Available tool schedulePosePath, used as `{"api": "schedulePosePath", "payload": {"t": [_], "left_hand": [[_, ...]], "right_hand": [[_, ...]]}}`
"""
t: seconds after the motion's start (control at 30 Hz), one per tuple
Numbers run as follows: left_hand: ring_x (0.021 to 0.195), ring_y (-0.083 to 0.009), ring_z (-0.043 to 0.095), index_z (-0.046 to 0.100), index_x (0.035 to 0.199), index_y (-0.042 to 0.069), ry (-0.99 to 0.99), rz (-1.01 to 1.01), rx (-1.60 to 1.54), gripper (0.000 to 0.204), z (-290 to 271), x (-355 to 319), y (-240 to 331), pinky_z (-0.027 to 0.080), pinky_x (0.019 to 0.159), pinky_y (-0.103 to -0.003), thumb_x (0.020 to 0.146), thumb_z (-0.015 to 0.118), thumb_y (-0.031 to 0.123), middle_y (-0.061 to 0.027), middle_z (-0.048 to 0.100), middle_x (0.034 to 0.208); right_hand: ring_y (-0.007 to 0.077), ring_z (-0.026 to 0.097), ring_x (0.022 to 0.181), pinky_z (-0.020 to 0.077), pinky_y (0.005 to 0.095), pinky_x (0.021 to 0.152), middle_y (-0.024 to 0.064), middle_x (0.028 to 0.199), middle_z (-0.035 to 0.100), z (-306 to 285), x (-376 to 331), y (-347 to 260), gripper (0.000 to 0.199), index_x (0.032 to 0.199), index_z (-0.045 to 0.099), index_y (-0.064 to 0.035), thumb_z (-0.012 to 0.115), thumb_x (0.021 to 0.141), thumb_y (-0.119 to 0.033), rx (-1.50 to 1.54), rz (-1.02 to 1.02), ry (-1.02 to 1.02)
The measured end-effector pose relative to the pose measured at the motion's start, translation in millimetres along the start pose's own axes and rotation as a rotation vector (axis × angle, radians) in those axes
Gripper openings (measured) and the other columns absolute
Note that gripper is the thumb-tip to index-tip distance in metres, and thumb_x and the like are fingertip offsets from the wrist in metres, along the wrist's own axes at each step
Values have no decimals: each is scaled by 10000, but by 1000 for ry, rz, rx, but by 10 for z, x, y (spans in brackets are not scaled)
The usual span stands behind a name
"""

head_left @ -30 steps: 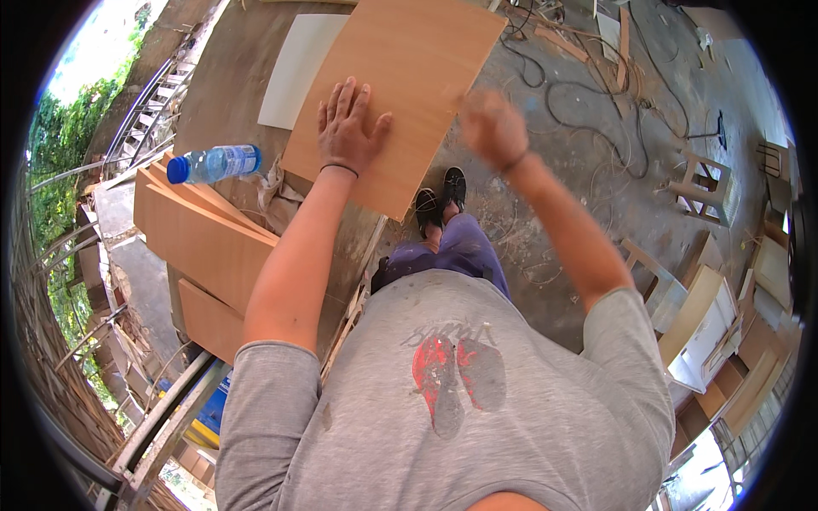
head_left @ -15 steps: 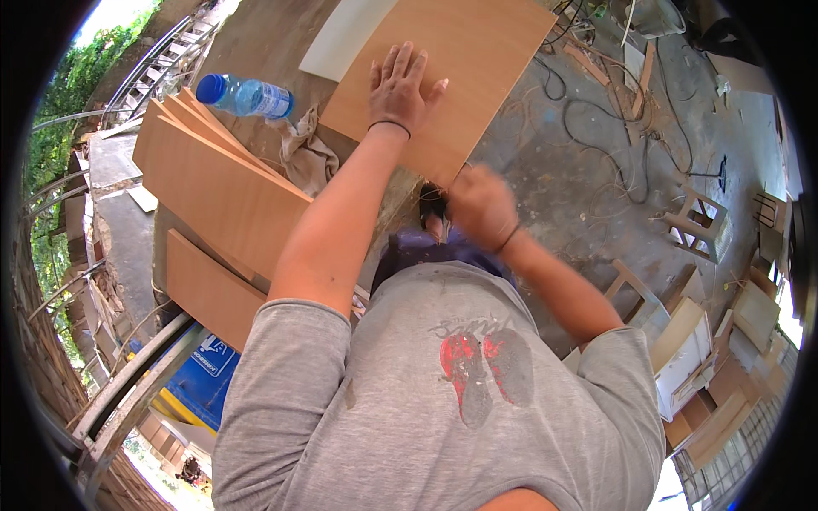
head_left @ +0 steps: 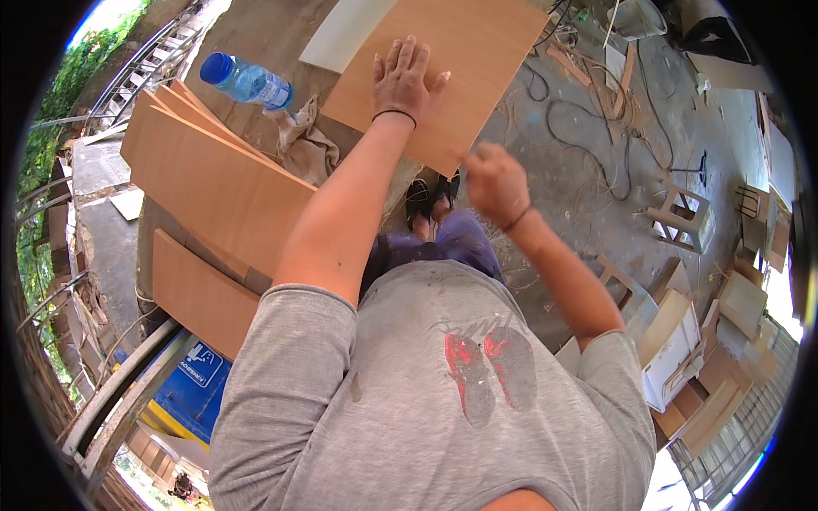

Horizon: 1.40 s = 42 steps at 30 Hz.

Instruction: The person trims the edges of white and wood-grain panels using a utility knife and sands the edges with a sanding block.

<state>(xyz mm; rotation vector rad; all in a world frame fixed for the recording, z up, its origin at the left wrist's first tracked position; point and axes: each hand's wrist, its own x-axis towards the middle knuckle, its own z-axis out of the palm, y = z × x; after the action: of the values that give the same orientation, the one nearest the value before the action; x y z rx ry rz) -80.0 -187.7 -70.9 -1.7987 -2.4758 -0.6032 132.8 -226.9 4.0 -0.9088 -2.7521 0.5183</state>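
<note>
My left hand (head_left: 404, 85) lies flat with fingers spread on a wood-coloured board (head_left: 481, 64). My right hand (head_left: 496, 183) is closed beside the board's near right corner. Whatever its fingers grip is too small or hidden to make out. A white panel (head_left: 348, 34) shows at the board's far left edge. Left of my left hand, a clear bottle with a blue cap (head_left: 245, 81) lies on its side, with a crumpled beige cloth (head_left: 305, 149) close by.
More wood-coloured boards (head_left: 213, 170) lean to the left of my left forearm. A blue and yellow container (head_left: 192, 379) is below them. Cables (head_left: 588, 149) and scraps cover the floor at right, near a small stool-like frame (head_left: 682, 217) and stacked panels (head_left: 673, 341).
My right hand has moved up and slightly right along the board's near right edge, still closed. The left hand stays flat on the board. The view has shifted slightly.
</note>
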Motion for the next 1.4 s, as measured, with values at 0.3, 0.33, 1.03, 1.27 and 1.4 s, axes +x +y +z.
{"api": "schedulePosePath", "payload": {"t": [0.3, 0.33, 1.03, 1.27, 1.4], "left_hand": [[1463, -214, 157, 414, 1442, 164, -73, -216, -36, 667, -44, -67, 216, 75, 1183, -478, 900, 458, 551, -48, 247, 1568], [1465, -231, 143, 406, 1446, 169, -76, -282, -50, 685, -60, -55, 271, 65, 1175, -502, 887, 478, 558, -60, 225, 1574], [1463, -388, -102, 179, 1525, 146, -663, 77, -34, 862, -377, -660, 1267, -49, 1056, -717, 862, 533, 567, -204, -40, 1590], [1463, -333, 102, 370, 1453, 197, -325, 142, 1, 702, -55, -426, 897, 43, 1089, -664, 871, 532, 554, -143, 196, 1563], [1446, -296, 204, 444, 1411, 198, -222, 134, -15, 645, -95, -202, 590, 77, 1105, -640, 864, 564, 518, -88, 288, 1543]], "right_hand": [[302, 609, 821, 504, 401, 713, 125, 904, 618, 381, -712, -373, 295, 1043, 641, -133, 621, 749, -112, 215, 40, -171], [288, 613, 817, 505, 390, 715, 119, 924, 627, 326, -681, -244, 291, 1053, 631, -119, 617, 763, -102, 309, 154, -80], [101, 564, 740, 489, 290, 610, -5, 873, 578, -118, -47, 1063, 292, 1128, 503, -122, 607, 856, -140, 1359, 990, 474], [96, 564, 783, 486, 288, 671, 4, 899, 624, -332, 452, 1582, 402, 1199, 497, -116, 677, 841, -144, 1599, 871, 273], [100, 584, 771, 490, 275, 678, 8, 893, 664, -326, 210, 1860, 398, 1200, 493, -96, 680, 850, -127, 1607, 936, 326]]}}
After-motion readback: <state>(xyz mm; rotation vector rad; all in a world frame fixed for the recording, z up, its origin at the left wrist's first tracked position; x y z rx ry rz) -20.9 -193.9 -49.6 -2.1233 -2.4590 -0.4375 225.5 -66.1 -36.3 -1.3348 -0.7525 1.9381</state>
